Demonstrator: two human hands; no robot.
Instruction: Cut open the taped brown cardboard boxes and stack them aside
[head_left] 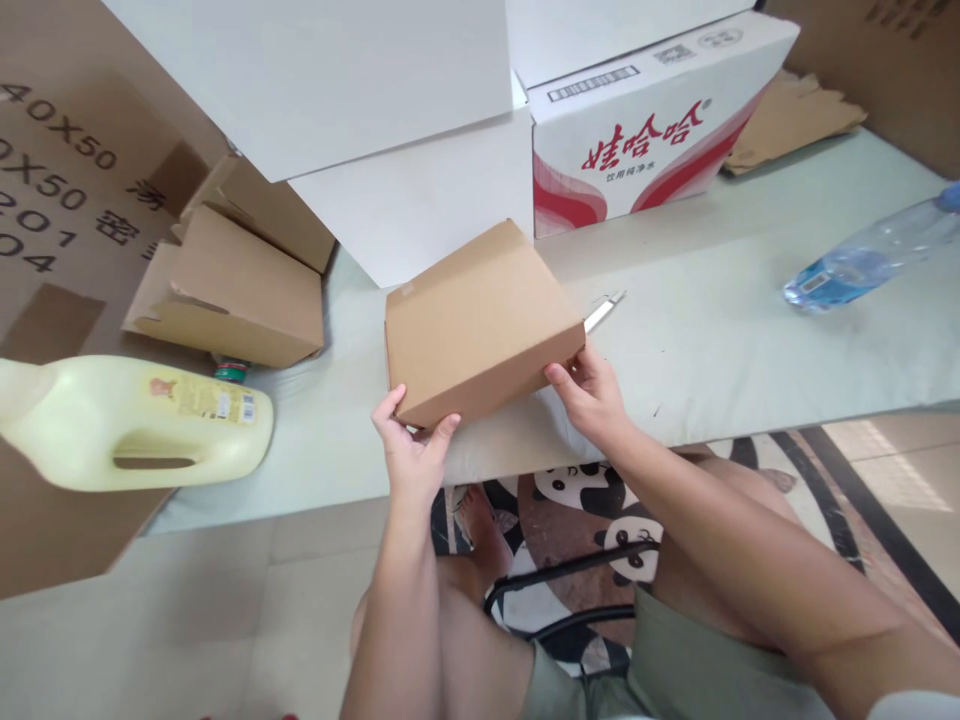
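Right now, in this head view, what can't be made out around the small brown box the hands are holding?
- Small brown box: its underside and contents are hidden by its own closed walls.
- Left hand: fingertips tucked under the box corner.
- Tool behind the box: only its tip shows, too small to identify.
- Water bottle: cap end cut off by the right edge.
- Yellow jug: neck cut off by the left edge.

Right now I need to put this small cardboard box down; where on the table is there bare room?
Bare table lies between the right hand and the water bottle, below the red-printed carton. A smaller patch sits between the yellow jug and the small cardboard box. It is crowded behind: white boxes and a folded carton.
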